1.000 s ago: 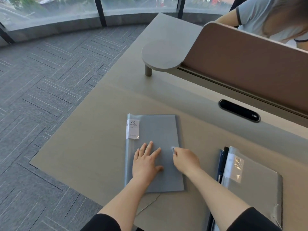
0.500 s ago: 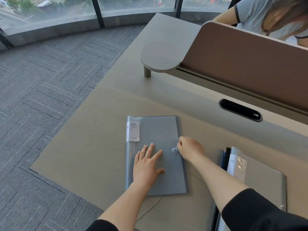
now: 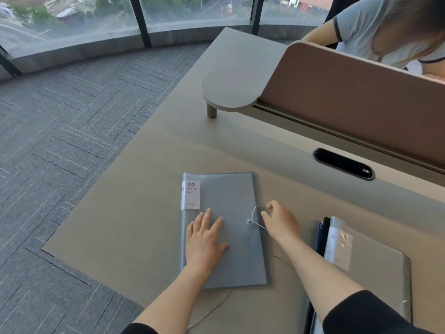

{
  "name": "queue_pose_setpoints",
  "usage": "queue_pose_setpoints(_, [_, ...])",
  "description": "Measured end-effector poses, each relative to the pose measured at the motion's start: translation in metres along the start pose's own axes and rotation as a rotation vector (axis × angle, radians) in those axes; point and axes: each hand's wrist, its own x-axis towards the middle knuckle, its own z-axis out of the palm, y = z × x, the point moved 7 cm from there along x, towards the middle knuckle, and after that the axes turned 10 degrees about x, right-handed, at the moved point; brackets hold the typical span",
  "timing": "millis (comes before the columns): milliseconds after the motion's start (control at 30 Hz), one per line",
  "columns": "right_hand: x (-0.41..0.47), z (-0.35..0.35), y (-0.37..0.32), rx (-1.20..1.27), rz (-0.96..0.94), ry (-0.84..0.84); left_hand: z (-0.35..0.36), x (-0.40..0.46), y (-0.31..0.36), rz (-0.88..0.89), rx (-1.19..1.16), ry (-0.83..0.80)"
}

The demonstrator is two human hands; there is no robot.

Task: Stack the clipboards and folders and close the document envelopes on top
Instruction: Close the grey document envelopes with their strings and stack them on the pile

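A grey-blue document envelope (image 3: 228, 196) with a white "20 pockets" label lies flat on the beige desk (image 3: 134, 213). My left hand (image 3: 204, 239) rests flat on its lower half, fingers spread. My right hand (image 3: 280, 219) sits at the envelope's right edge and pinches a thin white closure string (image 3: 253, 214) that loops to the round button (image 3: 250, 222). A second stack, a grey folder in clear wrap (image 3: 375, 268) over dark blue clipboards (image 3: 321, 235), lies to the right.
A brown divider panel (image 3: 349, 97) with a rounded grey shelf (image 3: 228, 90) stands at the back; another person sits behind it. A black cable slot (image 3: 343, 163) is set in the desk. The desk's left edge drops to grey carpet (image 3: 60, 141). A loose string (image 3: 212, 309) trails under the envelope.
My right hand has moved from the button to the envelope's right edge, drawing the white string out into a loop. My left hand stays pressed on the envelope.
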Motion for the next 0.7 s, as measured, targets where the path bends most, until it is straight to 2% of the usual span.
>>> queue_pose_setpoints(100, [-0.012, -0.002, 0.017, 0.052, 0.092, 0.013, -0.012, -0.006, -0.034, -0.248, -0.087, 0.12])
queue_pose_setpoints(200, [-0.025, 0.002, 0.021, 0.111, 0.152, -0.011, -0.014, -0.012, -0.064, -0.477, -0.233, 0.085])
queue_pose_setpoints(333, [-0.037, 0.004, 0.018, 0.182, 0.211, -0.005, -0.005, -0.016, -0.083, -0.655, -0.459, -0.015])
queue_pose_setpoints(467, [-0.04, 0.004, 0.018, 0.241, 0.247, -0.012, 0.003, -0.01, -0.089, -0.72, -0.724, -0.087])
queue_pose_setpoints(700, [-0.034, 0.021, 0.043, 0.474, 0.413, -0.032, 0.01, -0.009, -0.091, -0.711, -0.993, -0.131])
